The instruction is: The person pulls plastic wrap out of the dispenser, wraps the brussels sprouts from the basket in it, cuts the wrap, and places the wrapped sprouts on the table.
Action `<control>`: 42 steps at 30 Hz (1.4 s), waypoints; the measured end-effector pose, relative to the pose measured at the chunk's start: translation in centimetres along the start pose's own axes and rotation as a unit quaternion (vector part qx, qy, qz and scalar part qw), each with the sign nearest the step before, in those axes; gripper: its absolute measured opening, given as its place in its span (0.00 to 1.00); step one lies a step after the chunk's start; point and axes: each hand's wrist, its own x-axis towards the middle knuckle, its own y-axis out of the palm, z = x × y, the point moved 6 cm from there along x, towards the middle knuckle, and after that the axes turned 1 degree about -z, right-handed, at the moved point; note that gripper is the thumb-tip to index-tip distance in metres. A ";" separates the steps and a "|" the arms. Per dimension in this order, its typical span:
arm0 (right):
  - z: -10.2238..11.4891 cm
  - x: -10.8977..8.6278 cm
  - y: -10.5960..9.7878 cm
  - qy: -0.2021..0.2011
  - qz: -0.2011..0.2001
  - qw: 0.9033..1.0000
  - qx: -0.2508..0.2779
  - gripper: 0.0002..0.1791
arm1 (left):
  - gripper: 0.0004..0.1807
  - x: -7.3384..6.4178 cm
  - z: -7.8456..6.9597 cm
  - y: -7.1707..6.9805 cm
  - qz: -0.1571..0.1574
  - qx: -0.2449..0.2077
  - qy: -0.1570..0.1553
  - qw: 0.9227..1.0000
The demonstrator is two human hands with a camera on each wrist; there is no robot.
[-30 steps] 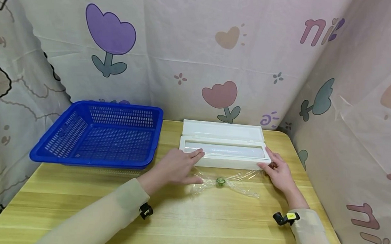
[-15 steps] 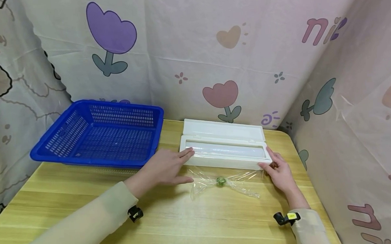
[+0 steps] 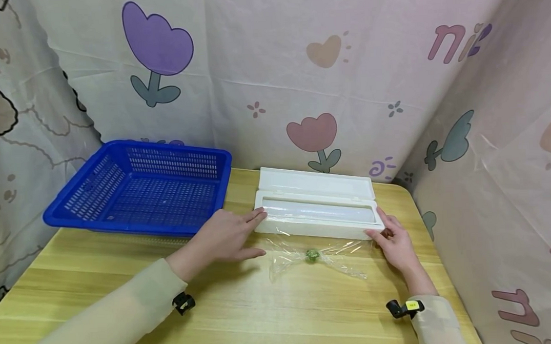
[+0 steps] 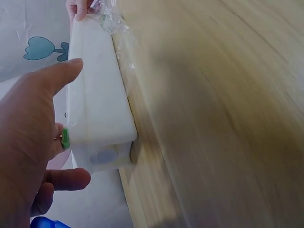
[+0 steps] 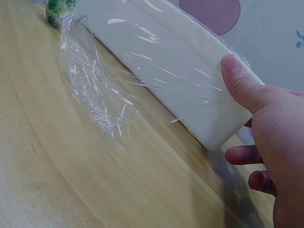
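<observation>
A white cling film dispenser box [image 3: 321,226] lies on the table with its lid [image 3: 315,184] tipped back and the film roll [image 3: 319,212] showing inside. At its left end is my left hand [image 3: 220,236], fingers straight, fingertips at the near corner; the left wrist view shows the thumb spread apart. My right hand [image 3: 396,243] grips the box's right end, thumb on the front face, other fingers behind partly hidden. In front of the box lies a small round green thing [image 3: 312,255] wrapped in clear film [image 3: 341,265], its ends twisted out to both sides.
A blue plastic basket [image 3: 139,229] with slotted walls stands at the back left, beside my left forearm. Patterned fabric [image 3: 256,55] hangs behind the wooden table [image 3: 263,316] and along both sides. Black wrist cameras sit on both sleeves.
My left hand has slid left along the box's front to its left end, uncovering more of the film's left side. My right hand keeps its grip; box and wrapped green thing stay put.
</observation>
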 end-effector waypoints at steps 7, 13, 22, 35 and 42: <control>0.1 0.0 -0.1 -0.002 -0.005 1.000 -0.015 0.41 | 0.52 0.0 0.0 0.1 -0.003 -0.003 -0.007 1.000; 0.1 -0.1 -0.2 0.009 -0.002 1.000 -0.017 0.41 | 0.49 0.3 -0.1 0.1 -0.001 -0.018 -0.027 0.999; 0.7 -0.4 0.0 0.014 0.022 1.000 0.010 0.44 | 0.35 0.9 0.1 -0.7 -0.053 -0.092 -0.073 0.992; 2.0 -1.8 -0.4 0.218 0.012 0.975 0.037 0.44 | 0.12 -0.6 -0.7 0.9 -0.142 -0.342 -0.271 0.889; 2.2 -2.6 -0.2 0.306 0.022 0.947 0.096 0.35 | 0.15 -0.5 -0.1 2.9 -0.119 -0.419 -0.338 0.835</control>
